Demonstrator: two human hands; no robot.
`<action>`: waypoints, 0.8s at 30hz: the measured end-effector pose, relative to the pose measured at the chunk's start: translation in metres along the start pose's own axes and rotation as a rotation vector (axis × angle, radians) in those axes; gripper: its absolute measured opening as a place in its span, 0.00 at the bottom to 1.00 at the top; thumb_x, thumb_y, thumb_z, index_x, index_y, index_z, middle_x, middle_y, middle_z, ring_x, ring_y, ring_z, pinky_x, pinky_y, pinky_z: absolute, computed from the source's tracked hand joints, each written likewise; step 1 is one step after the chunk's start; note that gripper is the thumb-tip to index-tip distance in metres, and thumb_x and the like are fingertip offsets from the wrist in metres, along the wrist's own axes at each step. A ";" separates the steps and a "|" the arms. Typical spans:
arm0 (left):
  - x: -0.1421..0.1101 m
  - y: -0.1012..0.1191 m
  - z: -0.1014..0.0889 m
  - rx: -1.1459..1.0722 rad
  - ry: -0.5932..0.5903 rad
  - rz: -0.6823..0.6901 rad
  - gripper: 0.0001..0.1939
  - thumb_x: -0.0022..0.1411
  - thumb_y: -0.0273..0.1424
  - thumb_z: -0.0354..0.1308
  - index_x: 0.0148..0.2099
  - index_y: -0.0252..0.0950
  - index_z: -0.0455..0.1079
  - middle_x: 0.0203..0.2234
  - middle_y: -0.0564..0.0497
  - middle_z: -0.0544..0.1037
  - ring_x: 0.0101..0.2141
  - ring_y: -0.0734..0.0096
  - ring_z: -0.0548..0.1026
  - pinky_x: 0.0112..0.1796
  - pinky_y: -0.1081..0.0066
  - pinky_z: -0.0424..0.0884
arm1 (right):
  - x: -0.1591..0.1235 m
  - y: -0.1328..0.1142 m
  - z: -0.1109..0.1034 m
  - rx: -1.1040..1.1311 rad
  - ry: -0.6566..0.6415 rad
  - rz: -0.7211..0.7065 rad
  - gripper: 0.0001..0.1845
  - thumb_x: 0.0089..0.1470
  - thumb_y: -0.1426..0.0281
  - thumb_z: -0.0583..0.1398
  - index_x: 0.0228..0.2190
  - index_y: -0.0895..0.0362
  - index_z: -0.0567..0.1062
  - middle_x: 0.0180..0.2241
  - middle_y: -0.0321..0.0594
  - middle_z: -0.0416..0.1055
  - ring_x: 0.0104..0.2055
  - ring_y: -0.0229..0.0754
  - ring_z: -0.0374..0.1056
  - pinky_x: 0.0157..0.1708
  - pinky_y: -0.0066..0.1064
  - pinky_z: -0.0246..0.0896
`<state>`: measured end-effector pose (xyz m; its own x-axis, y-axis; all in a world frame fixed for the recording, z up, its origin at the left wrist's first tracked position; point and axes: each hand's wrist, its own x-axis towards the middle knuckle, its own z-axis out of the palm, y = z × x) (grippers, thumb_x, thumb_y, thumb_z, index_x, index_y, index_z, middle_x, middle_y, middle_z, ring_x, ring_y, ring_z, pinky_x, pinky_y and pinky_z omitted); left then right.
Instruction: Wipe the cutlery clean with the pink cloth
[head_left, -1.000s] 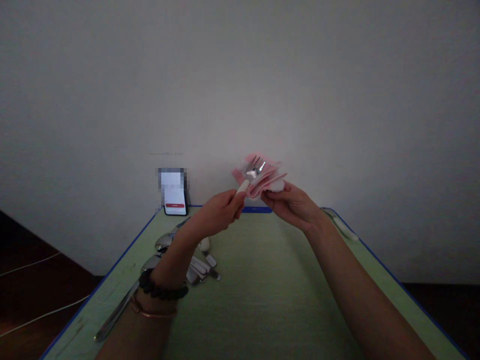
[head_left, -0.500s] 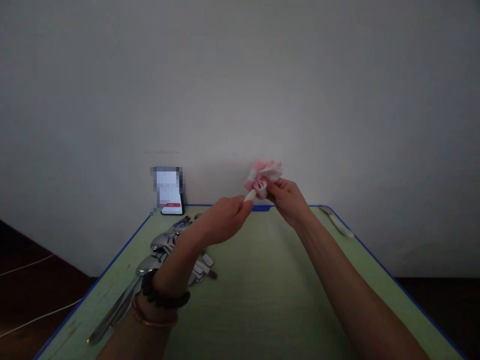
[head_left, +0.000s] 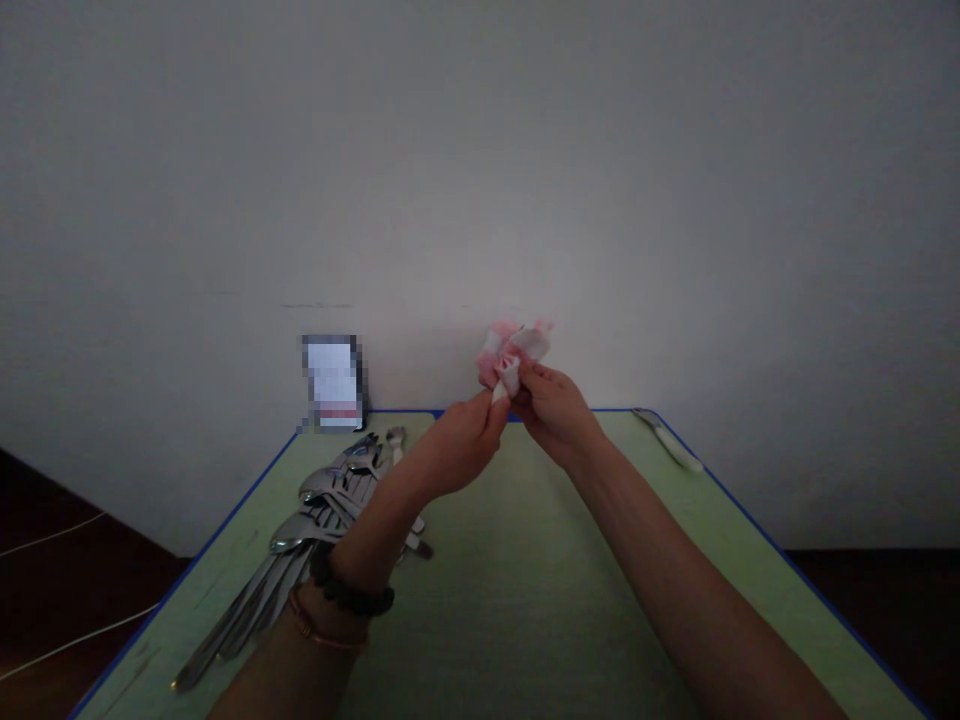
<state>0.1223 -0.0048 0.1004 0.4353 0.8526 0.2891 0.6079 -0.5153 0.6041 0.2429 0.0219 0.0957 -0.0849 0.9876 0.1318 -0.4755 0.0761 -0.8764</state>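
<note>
Above the table's far edge, my left hand [head_left: 471, 437] is closed on the pale handle [head_left: 499, 394] of a utensil whose other end is hidden in cloth. A crumpled pink and white cloth [head_left: 508, 368] is bunched around that end. My right hand [head_left: 559, 408] pinches the cloth from the right side, its fingers close to the left hand's. Below and left of my left forearm lies a pile of metal cutlery [head_left: 330, 500], spoons and forks among it, partly covered by the arm.
A white-handled utensil [head_left: 671, 443] with a metal head lies near the right back edge of the green table [head_left: 510, 600]. A phone with a lit screen [head_left: 334, 383] leans at the back left against the wall [head_left: 480, 180]. The table has a blue rim.
Both hands have come closer together, the right hand and cloth shifting left. Less of the pale handle shows between them. My left forearm has moved slightly right, uncovering more of the cutlery.
</note>
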 end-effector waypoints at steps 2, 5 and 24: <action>0.000 -0.003 -0.002 -0.005 -0.025 -0.006 0.15 0.65 0.35 0.38 0.26 0.39 0.55 0.19 0.54 0.67 0.21 0.70 0.66 0.25 0.72 0.57 | 0.002 0.001 -0.002 -0.021 -0.023 0.006 0.10 0.40 0.64 0.64 0.24 0.57 0.72 0.25 0.39 0.74 0.35 0.42 0.70 0.35 0.33 0.64; -0.004 -0.001 -0.017 0.015 -0.071 -0.010 0.18 0.65 0.37 0.38 0.23 0.39 0.54 0.17 0.54 0.66 0.20 0.71 0.64 0.24 0.73 0.55 | 0.002 -0.006 -0.008 -0.125 -0.057 -0.047 0.10 0.39 0.64 0.65 0.21 0.58 0.72 0.22 0.37 0.73 0.29 0.39 0.68 0.33 0.31 0.62; -0.026 -0.017 -0.077 0.188 -0.321 -0.074 0.25 0.60 0.49 0.42 0.26 0.34 0.65 0.17 0.56 0.60 0.19 0.77 0.58 0.20 0.79 0.52 | -0.019 -0.063 -0.026 -1.188 -0.577 -0.108 0.16 0.54 0.61 0.54 0.33 0.59 0.75 0.33 0.39 0.74 0.35 0.42 0.67 0.37 0.31 0.58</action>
<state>0.0492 -0.0119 0.1403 0.5535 0.8327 -0.0151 0.7437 -0.4860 0.4590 0.2974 0.0023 0.1368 -0.5938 0.7916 0.1442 0.5219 0.5153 -0.6798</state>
